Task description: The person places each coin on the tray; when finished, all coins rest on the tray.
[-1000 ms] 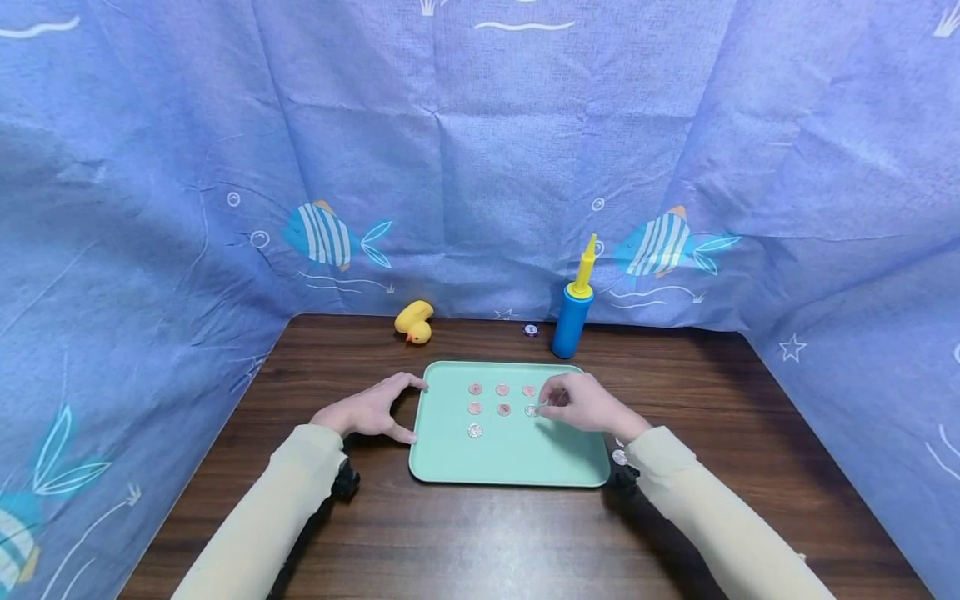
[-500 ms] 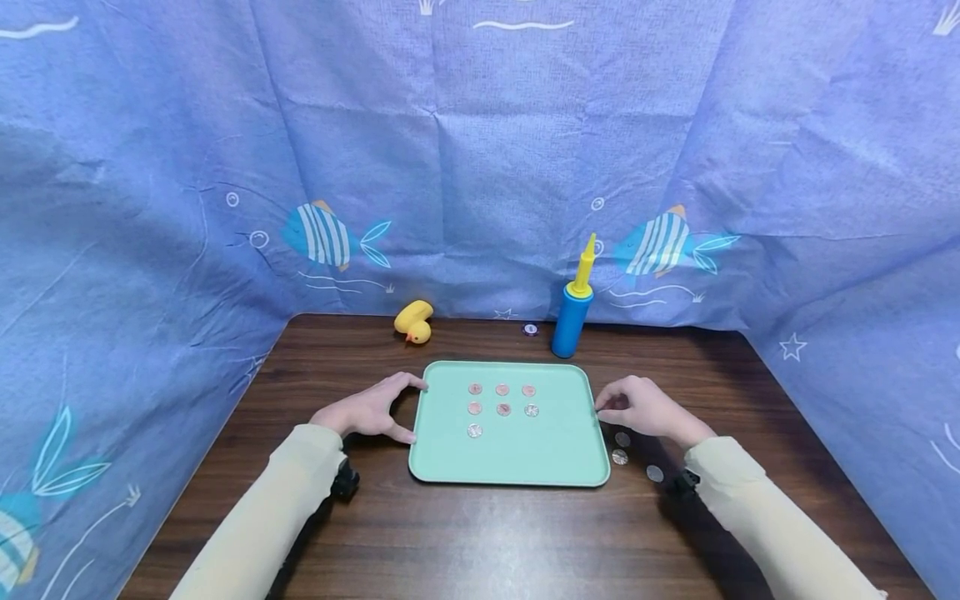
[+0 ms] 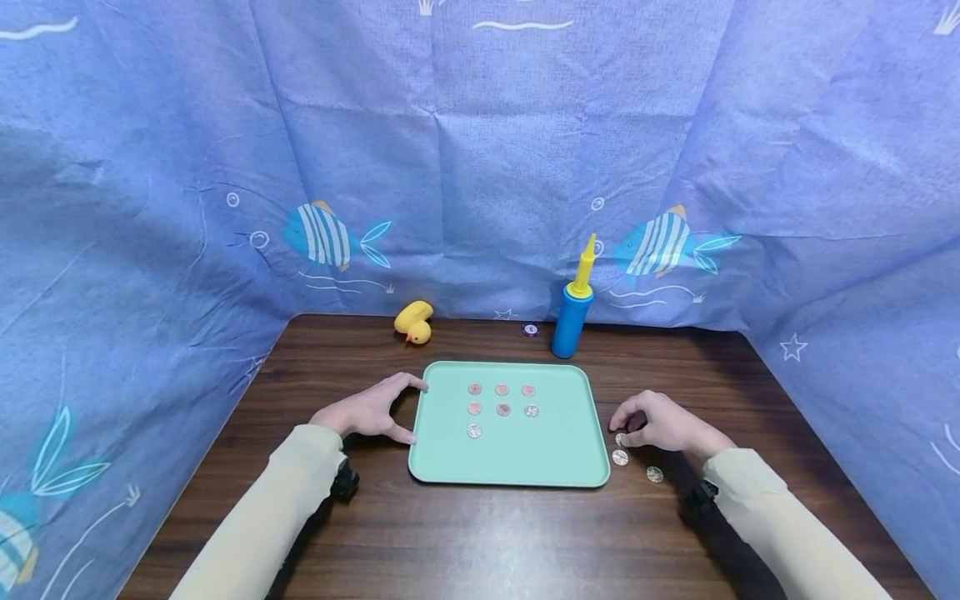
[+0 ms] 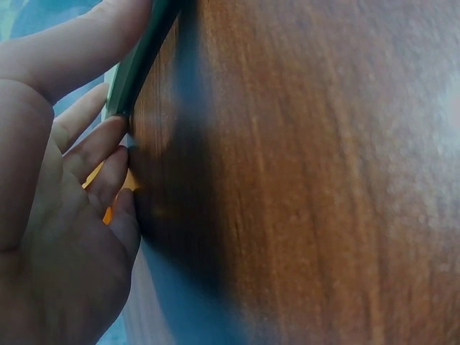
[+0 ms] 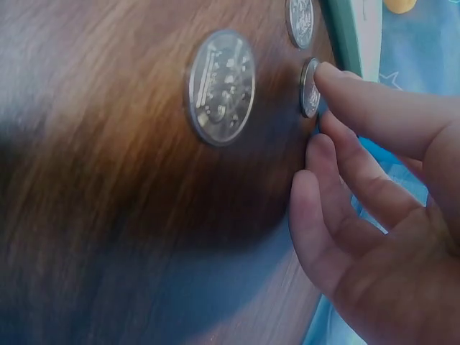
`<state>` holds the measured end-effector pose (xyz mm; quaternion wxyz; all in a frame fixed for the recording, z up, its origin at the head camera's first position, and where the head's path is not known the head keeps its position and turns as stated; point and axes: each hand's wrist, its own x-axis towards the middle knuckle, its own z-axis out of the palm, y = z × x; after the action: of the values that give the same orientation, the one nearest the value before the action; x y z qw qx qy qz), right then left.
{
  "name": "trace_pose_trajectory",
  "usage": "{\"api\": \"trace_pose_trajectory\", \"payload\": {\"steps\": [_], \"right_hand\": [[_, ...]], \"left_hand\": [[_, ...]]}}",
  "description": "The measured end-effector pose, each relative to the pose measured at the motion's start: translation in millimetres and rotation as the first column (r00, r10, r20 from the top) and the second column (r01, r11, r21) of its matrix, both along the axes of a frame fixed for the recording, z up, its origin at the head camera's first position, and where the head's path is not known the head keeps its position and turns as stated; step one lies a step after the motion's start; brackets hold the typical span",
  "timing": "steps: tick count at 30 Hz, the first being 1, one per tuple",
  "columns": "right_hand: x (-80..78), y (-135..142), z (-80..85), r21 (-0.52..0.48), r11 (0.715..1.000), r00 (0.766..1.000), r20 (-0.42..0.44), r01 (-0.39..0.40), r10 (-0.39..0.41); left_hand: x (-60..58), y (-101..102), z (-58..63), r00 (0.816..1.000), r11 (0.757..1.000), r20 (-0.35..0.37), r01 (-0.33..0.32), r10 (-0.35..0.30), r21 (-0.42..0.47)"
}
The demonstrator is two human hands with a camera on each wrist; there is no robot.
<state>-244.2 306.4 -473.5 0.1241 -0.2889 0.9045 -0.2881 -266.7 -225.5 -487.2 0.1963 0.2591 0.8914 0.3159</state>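
Observation:
My left hand [image 3: 367, 407] rests at the left edge of a mint-green tray [image 3: 510, 463], thumb and fingers spread apart along its rim. On the tray lie copper-coloured coins [image 3: 475, 389] and two silver coins [image 3: 531, 411], set out in rows. My right hand [image 3: 667, 423] is low over the table just right of the tray. Its thumb tip is at a silver coin [image 5: 310, 88] on the wood, the other fingers bent loosely beyond it. Two more silver coins [image 3: 619, 457] lie nearby; the nearest to the wrist camera is a large-looking coin [image 5: 221, 88].
Behind the tray, a yellow rubber duck [image 3: 418, 332] sits at the left. A round purple-edged chip [image 3: 530, 330] and an upright blue pump [image 3: 572, 323] with a yellow nozzle stand farther right. A blue fish-patterned cloth [image 3: 510, 167] hangs along the table's back edge.
My right hand has moved right, off the tray, and down to the loose coins. The silver coin it was at stays on the tray in the second row. My left hand has stayed still.

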Motion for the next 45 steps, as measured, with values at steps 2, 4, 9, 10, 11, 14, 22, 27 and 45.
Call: {"api": "trace_pose_trajectory", "payload": {"steps": [2,4,9,10,11,14,22,27,45], "right_hand": [[0.1,1,-1.3,0.001,1.0,1.0,-0.001,0.003,-0.003],[0.2,1,-2.4,0.009,1.0,1.0,-0.016,-0.003,0.003],[1.7,-2,-2.3,0.022,1.0,0.997,-0.071,-0.009,0.01],[2.0,-2,-1.7,0.024,1.0,0.997,-0.081,-0.008,0.01],[2.4,-3,-0.9,0.024,1.0,0.996,-0.086,-0.007,0.009],[3.3,-6,1.5,0.029,1.0,0.995,-0.096,-0.001,0.003],[-0.2,-8,2.7,0.076,0.997,0.995,-0.096,0.02,-0.013],[-3.9,-9,1.2,0.115,0.993,0.994,-0.11,0.027,-0.014],[-2.4,-11,3.1,0.148,0.989,0.996,-0.085,0.024,-0.011]], "left_hand": [[0.2,0,0.3,1.0,1.0,0.001,-0.002,0.002,-0.003],[0.3,0,0.5,1.0,1.0,0.006,-0.008,0.008,-0.001],[0.6,1,0.4,0.999,1.0,0.032,-0.029,0.029,0.008],[1.0,1,0.6,0.999,0.999,0.035,-0.03,0.03,0.011],[1.2,1,0.7,0.999,0.999,0.034,-0.03,0.029,0.011],[1.6,1,0.5,0.999,1.0,0.031,-0.029,0.028,0.01],[0.9,0,-0.6,0.999,0.999,0.028,-0.034,0.034,0.019],[0.1,-1,0.5,1.0,1.0,0.005,-0.016,0.016,0.013],[-0.5,1,-0.3,1.0,1.0,0.018,-0.012,0.011,0.023]]}}
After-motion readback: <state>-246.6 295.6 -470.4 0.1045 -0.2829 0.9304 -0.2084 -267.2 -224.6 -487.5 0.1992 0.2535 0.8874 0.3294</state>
